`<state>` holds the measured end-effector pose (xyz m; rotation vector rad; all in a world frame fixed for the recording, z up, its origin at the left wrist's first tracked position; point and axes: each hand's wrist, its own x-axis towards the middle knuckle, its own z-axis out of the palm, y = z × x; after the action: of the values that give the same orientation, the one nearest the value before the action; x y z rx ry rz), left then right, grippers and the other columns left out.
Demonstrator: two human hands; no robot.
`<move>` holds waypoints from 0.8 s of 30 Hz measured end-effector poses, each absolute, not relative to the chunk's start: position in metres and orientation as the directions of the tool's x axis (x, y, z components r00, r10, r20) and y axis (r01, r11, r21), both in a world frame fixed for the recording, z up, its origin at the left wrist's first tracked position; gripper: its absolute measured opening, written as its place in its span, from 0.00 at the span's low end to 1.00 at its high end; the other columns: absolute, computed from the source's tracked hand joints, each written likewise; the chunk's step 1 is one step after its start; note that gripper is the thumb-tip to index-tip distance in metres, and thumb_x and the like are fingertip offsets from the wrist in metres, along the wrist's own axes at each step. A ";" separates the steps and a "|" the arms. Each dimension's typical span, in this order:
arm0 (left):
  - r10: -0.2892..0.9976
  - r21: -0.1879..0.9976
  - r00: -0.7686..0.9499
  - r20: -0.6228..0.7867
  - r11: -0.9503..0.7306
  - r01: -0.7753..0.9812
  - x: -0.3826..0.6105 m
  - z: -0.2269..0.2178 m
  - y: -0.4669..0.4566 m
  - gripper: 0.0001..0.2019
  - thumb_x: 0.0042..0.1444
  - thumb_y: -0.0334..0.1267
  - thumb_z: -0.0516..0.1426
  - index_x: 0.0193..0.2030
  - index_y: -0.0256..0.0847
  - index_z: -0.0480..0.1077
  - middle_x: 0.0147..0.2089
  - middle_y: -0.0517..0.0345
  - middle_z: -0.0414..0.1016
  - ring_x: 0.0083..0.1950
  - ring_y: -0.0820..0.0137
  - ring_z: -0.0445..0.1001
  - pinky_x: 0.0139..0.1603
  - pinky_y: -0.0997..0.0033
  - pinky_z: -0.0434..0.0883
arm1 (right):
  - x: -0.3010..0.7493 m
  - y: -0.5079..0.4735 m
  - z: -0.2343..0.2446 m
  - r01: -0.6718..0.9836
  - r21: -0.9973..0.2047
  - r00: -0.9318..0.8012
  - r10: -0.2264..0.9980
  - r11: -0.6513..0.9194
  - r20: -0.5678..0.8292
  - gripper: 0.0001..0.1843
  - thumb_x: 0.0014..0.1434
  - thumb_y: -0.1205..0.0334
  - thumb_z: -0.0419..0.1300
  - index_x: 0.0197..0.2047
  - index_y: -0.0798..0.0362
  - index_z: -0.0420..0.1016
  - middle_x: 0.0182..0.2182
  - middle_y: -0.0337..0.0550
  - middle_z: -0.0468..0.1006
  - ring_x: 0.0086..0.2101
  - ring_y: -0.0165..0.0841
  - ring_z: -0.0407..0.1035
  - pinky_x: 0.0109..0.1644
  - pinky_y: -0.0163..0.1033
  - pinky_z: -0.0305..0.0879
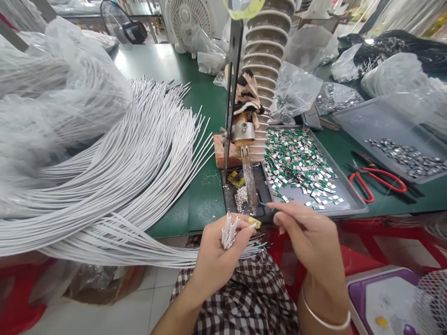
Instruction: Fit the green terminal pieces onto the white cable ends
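Note:
My left hand [216, 253] is closed around a small bunch of white cable ends [228, 231] that point up, just below the table edge. My right hand [307, 232] is pinched on a small green and silver connector piece [274, 210] at the near rim of a grey metal tray [349, 197] filled with several such pieces [296, 163]. A soldering iron [248, 174] hangs tip down over a small black tray [230, 200] with solder scraps, right in front of both hands.
A large fan of white cables [132, 163] covers the green table [195, 83] at left, partly under clear plastic bags. Red-handled scissors [377, 179] and a second tray of metal parts [405, 156] lie right. Fans stand at the back.

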<state>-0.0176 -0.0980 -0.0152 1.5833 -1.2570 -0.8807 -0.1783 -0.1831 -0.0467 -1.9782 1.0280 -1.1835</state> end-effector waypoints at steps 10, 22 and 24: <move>-0.952 0.945 0.299 0.071 -0.032 -0.327 -0.024 -0.007 -0.103 0.09 0.57 0.32 0.56 0.27 0.33 0.74 0.36 0.56 0.80 0.36 0.79 0.78 0.39 0.85 0.72 | -0.159 -0.153 -0.039 -0.174 -0.832 0.246 -0.841 -0.526 0.481 0.08 0.60 0.72 0.58 0.41 0.57 0.77 0.28 0.37 0.79 0.29 0.19 0.74 0.34 0.22 0.71; -0.952 0.937 0.298 0.070 -0.040 -0.347 -0.023 -0.003 -0.102 0.10 0.58 0.32 0.55 0.26 0.34 0.71 0.38 0.55 0.79 0.39 0.77 0.77 0.40 0.83 0.72 | -0.156 -0.145 -0.042 -0.250 -0.816 0.197 -0.853 -0.521 0.484 0.17 0.64 0.73 0.53 0.54 0.51 0.71 0.34 0.33 0.77 0.32 0.13 0.72 0.42 0.17 0.68; -0.948 0.937 0.311 0.074 -0.040 -0.347 -0.023 -0.001 -0.102 0.10 0.58 0.31 0.55 0.26 0.34 0.71 0.37 0.56 0.79 0.38 0.78 0.77 0.39 0.84 0.72 | -0.157 -0.143 -0.043 -0.314 -0.792 0.128 -0.850 -0.523 0.511 0.19 0.64 0.74 0.52 0.56 0.52 0.69 0.37 0.34 0.78 0.34 0.13 0.73 0.45 0.16 0.68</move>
<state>-0.0233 -0.1021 -0.0005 1.5855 -1.2126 -0.7595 -0.1566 -0.1431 -0.0429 -1.9083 1.1194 -1.3947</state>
